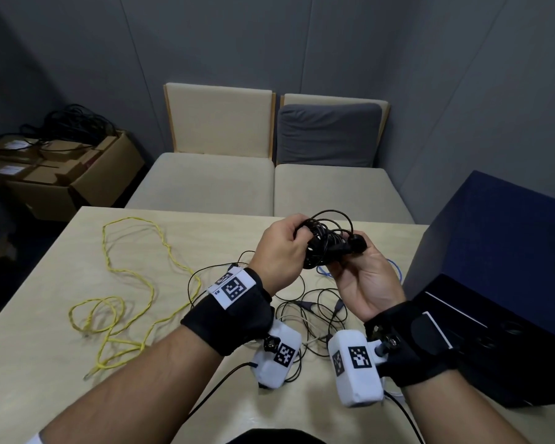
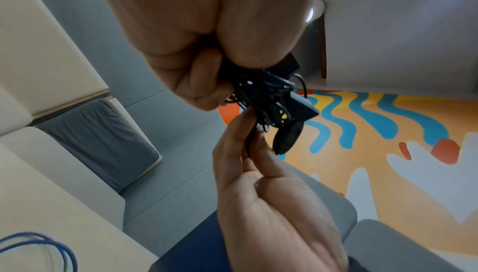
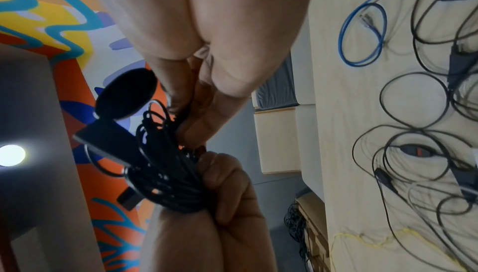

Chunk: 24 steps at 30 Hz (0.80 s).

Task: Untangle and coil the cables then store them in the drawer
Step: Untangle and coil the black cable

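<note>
- Left hand (image 1: 281, 251): its fingers (image 3: 227, 174) curl fully round the black cable bundle (image 1: 326, 245) and carry its weight.
- Right hand (image 1: 364, 280): palm up, just beside the left hand. Its fingertips (image 2: 232, 133) are narrow and pinch a strand at the near end of the bundle. The other fingers lie loosely bent.
- Bundle: held in the air above the far edge of the table (image 1: 61, 347), touching both hands. The long axis runs across the body, from the left fist toward the right fingertips. A dark plug body (image 1: 359, 243) projects from the right end.
- Judgement: the winding appears close to done, with the free end yet to be secured. The right hand works that end while the left acts as the clamp.
- Storage: the dark blue cabinet (image 1: 494, 225) stands to the right. The black compartment (image 1: 481, 344) low on its front is probably the open drawer. The right hand is nearer to it, so the bundle travels rightward and down, plug end leading.
- Pending: the yellow cable (image 1: 132, 283), blue cable (image 1: 394, 267) and thin black cables (image 1: 311, 302) lie loose on the table.
</note>
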Each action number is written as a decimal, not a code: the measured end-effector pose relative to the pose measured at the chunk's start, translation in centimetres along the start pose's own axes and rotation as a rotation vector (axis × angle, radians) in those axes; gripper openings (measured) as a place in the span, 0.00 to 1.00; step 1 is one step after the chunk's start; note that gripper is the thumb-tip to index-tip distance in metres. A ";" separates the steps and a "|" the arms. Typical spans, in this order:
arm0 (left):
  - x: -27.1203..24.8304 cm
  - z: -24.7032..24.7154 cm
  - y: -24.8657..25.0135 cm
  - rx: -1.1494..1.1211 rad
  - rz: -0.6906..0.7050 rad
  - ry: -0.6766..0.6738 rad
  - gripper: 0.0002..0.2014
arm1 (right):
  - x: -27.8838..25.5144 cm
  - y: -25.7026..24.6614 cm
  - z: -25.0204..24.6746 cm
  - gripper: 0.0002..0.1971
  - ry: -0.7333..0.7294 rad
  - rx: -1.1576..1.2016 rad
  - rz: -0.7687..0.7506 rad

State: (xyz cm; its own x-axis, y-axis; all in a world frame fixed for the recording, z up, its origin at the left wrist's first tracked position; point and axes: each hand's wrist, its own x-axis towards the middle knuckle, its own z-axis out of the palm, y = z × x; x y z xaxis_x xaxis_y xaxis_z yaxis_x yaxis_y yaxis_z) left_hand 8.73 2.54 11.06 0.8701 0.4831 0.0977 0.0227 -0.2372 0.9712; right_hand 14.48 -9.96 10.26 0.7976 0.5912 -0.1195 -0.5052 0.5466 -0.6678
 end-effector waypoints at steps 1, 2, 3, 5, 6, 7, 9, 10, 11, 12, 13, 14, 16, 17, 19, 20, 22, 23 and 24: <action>0.0 0.0 0.1 0.015 0.018 0.005 0.11 | 0.0 0.0 0.0 0.15 0.002 0.010 0.002; 0.1 -0.1 0.1 0.030 0.035 0.008 0.11 | 0.0 0.1 -0.1 0.15 0.011 0.011 0.003; 0.0 -0.1 0.3 0.039 0.051 0.007 0.12 | 0.1 0.2 -0.2 0.14 0.024 -0.002 0.002; -0.1 -0.1 0.4 0.041 0.075 -0.005 0.12 | 0.3 0.4 -0.3 0.13 0.059 -0.054 -0.004; -0.2 0.0 0.4 0.038 0.079 -0.007 0.11 | 0.4 0.5 -0.4 0.13 0.076 -0.075 -0.008; -0.3 0.1 0.4 0.036 0.078 -0.006 0.11 | 0.5 0.6 -0.5 0.13 0.090 -0.092 -0.014; -0.3 0.1 0.3 0.031 0.068 -0.005 0.12 | 0.6 0.7 -0.7 0.13 0.102 -0.117 -0.007; -0.3 0.1 0.2 0.025 0.058 -0.006 0.13 | 0.6 0.7 -0.7 0.13 0.094 -0.122 0.007; -0.3 0.1 0.1 0.018 0.047 -0.007 0.13 | 0.5 0.7 -0.8 0.12 0.069 -0.115 0.021; -0.2 0.1 0.0 0.010 0.041 -0.012 0.12 | 0.4 0.6 -0.9 0.10 0.030 -0.093 0.031; -0.2 0.2 0.0 0.004 0.038 -0.018 0.12 | 0.3 0.5 -1.0 0.12 -0.018 -0.071 0.042; -0.2 0.2 -0.1 0.004 0.038 -0.020 0.12 | 0.2 0.4 -1.2 0.17 -0.069 -0.065 0.058; -0.2 0.1 -0.2 0.022 0.042 -0.009 0.11 | 0.2 0.1 -1.9 0.23 -0.139 -0.065 0.081; -0.1 0.0 -0.2 0.033 0.042 0.001 0.11 | 0.2 -0.1 -2.4 0.23 -0.163 -0.070 0.103; 0.0 -0.3 -0.4 0.047 0.043 0.021 0.10 | 0.4 -0.8 -2.8 0.22 -0.189 -0.104 0.144; 0.1 -0.3 -0.5 0.046 0.044 0.025 0.11 | 0.4 -1.2 -2.9 0.24 -0.197 -0.144 0.158; 0.1 -0.4 -0.5 0.042 0.041 0.033 0.11 | 0.4 -1.9 -2.9 0.28 -0.206 -0.271 0.179; 0.1 -0.3 -0.6 0.042 0.040 0.037 0.11 | 0.4 -2.1 -2.6 0.25 -0.198 -0.329 0.176; 0.2 -0.3 -0.7 0.043 0.043 0.041 0.11 | 0.3 -2.3 -2.2 0.19 -0.183 -0.362 0.159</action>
State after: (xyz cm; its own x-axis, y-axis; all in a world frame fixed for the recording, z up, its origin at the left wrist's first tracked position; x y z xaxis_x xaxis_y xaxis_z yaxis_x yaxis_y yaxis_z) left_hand 8.71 3.04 10.50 0.8497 0.5059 0.1487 0.0075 -0.2936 0.9559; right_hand 16.61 -12.33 10.10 0.6312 0.7644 -0.1314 -0.4430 0.2163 -0.8700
